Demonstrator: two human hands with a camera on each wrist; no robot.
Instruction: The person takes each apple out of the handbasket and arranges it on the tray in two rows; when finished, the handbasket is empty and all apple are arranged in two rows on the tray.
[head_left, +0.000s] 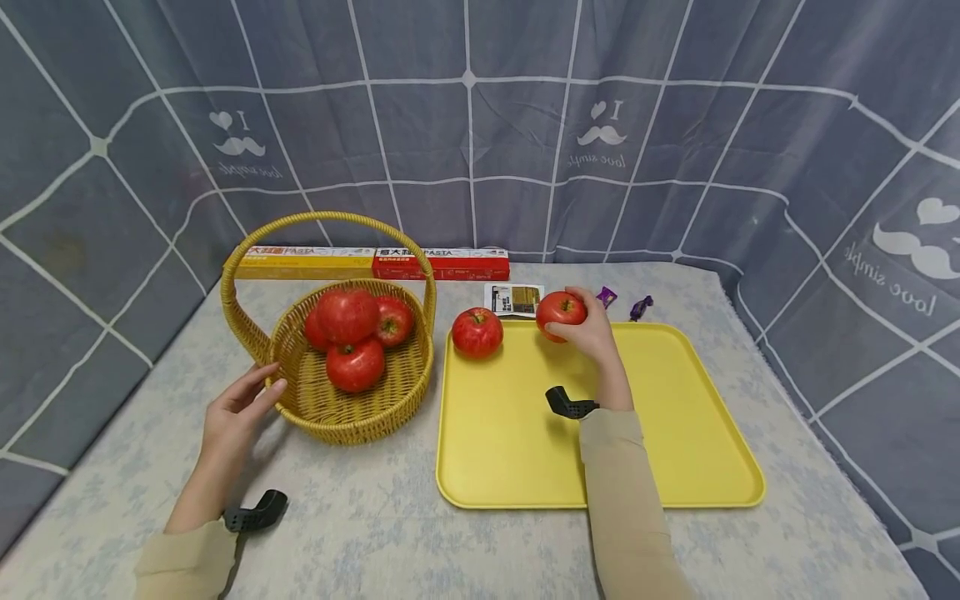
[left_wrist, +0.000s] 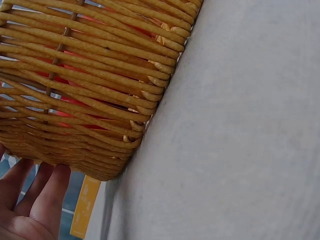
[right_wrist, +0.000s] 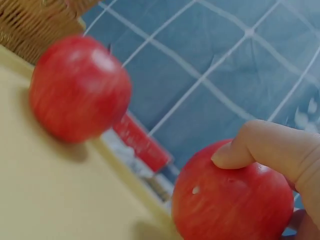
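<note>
A red apple (head_left: pixel 558 315) is gripped in my right hand (head_left: pixel 594 332), close over the back edge of the yellow tray (head_left: pixel 510 442). In the right wrist view the thumb lies across the top of this apple (right_wrist: pixel 230 200). Another red apple (head_left: pixel 477 332) sits at the tray's back left corner. My left hand (head_left: pixel 238 408) holds the near left rim of a wicker basket (head_left: pixel 405 408), by the foot of its tall handle. Several red apples (head_left: pixel 356 365) are piled inside the basket. The left wrist view shows fingers (left_wrist: pixel 52 195) at the basket's woven wall (left_wrist: pixel 90 100).
Behind the basket lie a yellow pasta box (head_left: pixel 300 265) and a red pasta box (head_left: pixel 442 265). A small printed packet (head_left: pixel 513 298) and two purple-wrapped candies (head_left: pixel 641 308) lie behind the tray. A grey-blue curtain (head_left: pixel 420 133) hangs around the table's back and sides.
</note>
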